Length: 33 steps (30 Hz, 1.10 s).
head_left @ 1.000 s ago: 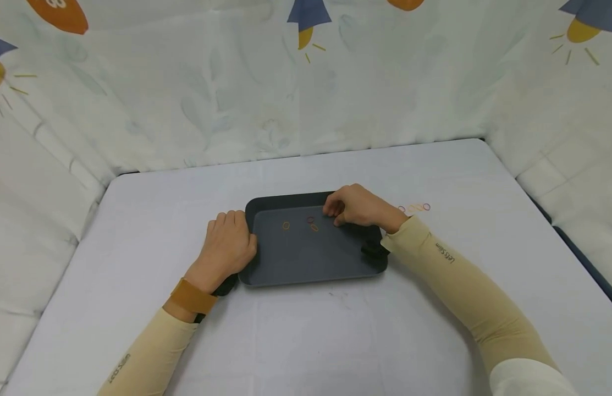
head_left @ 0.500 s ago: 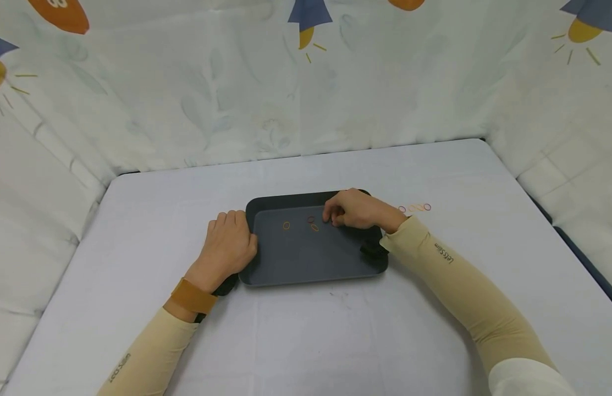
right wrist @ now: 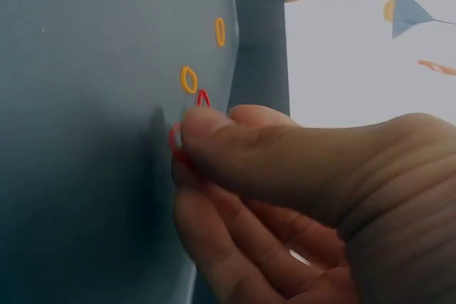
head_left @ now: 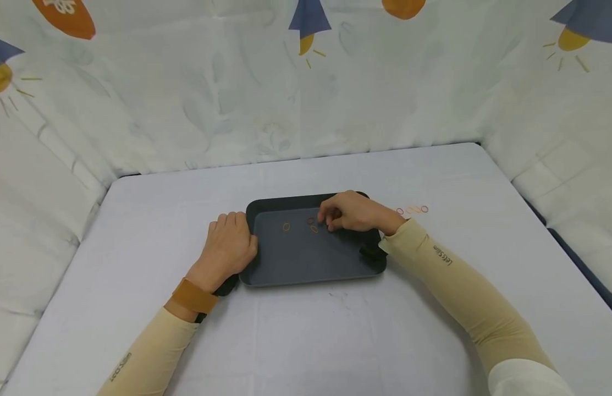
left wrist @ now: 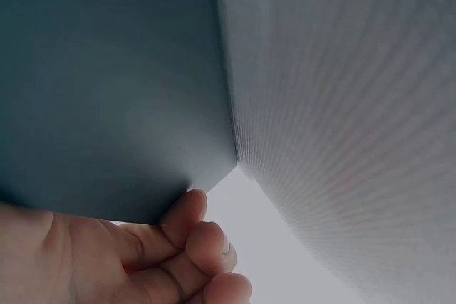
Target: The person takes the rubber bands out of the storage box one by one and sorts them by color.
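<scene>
My left hand grips the left rim of a dark grey tray; in the left wrist view its fingers curl at the tray wall's edge. Low over the tray floor, toward the far right, my right hand pinches a small red rubber band between thumb and forefinger. Just past those fingertips another red rubber band lies on the tray, partly hidden by the thumb in the right wrist view. Close by are one yellow rubber band and, farther left in the tray, a second yellow rubber band.
Several more rubber bands lie in a row on the white tablecloth, beyond the tray's right end. A black clip-like piece shows beneath the right wrist. Printed white curtains stand behind the table and at its sides.
My right hand has shifted slightly left and nearer to me within the tray, closer to the red and yellow bands. The left hand and the tray stay put.
</scene>
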Tool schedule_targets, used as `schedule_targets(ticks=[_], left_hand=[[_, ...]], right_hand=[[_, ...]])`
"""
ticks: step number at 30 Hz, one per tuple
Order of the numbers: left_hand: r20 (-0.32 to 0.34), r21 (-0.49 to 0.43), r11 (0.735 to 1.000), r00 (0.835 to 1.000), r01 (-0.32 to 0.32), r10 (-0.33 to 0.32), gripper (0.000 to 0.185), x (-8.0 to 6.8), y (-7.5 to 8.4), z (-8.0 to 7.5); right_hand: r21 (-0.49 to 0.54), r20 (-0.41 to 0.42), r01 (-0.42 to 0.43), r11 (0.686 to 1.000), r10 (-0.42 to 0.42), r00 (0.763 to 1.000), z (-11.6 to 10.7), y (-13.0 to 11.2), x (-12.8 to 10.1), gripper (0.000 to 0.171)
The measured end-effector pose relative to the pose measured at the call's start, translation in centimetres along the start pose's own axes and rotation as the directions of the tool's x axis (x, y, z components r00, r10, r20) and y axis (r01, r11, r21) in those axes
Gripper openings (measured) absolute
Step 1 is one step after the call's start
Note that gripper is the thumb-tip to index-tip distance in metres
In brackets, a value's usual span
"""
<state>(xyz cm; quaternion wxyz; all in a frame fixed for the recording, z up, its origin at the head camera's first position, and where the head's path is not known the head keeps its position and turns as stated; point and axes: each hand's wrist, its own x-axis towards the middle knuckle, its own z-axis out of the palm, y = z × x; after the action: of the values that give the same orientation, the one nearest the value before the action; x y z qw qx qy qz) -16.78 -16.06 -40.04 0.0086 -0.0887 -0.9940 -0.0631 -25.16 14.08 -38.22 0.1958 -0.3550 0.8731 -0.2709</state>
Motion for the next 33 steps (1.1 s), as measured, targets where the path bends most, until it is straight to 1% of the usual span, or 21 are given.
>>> schedule_targets(ticks=[5, 13, 18, 23, 28, 33], left_hand=[[-0.008, 0.004, 1.000, 1.000, -0.007, 0.007, 0.023, 0.1, -0.1, 0.0], [-0.012, 0.021, 1.000, 1.000, -0.015, 0.016, 0.025, 0.7, -0.8, 0.3], [-0.008, 0.003, 1.000, 1.000, -0.011, 0.011, 0.025, 1.0, -1.3, 0.3], [0.004, -0.009, 1.000, 1.000, -0.007, 0.007, 0.025, 1.0, -1.5, 0.4], [0.007, -0.014, 1.000, 1.000, -0.008, 0.008, 0.025, 1.0, -1.5, 0.4], [0.002, -0.011, 1.000, 1.000, -0.014, 0.014, 0.025, 1.0, -1.2, 0.4]], right_hand=[[0.042, -0.044, 0.005, 0.999, -0.003, 0.999, -0.4, -0.2, -0.4, 0.023], [0.098, -0.135, 0.012, 0.995, 0.001, 0.991, -1.4, -0.1, -1.1, 0.019], [0.142, -0.195, -0.007, 0.990, 0.034, 0.980, -2.0, 0.4, -1.8, 0.019], [0.197, -0.251, -0.046, 0.979, 0.096, 0.963, -2.7, 1.5, -3.2, 0.020], [0.244, -0.296, -0.074, 0.967, 0.146, 0.944, -3.5, 2.9, -5.0, 0.025], [0.287, -0.353, -0.129, 0.949, 0.230, 0.907, -4.3, 4.5, -7.2, 0.023]])
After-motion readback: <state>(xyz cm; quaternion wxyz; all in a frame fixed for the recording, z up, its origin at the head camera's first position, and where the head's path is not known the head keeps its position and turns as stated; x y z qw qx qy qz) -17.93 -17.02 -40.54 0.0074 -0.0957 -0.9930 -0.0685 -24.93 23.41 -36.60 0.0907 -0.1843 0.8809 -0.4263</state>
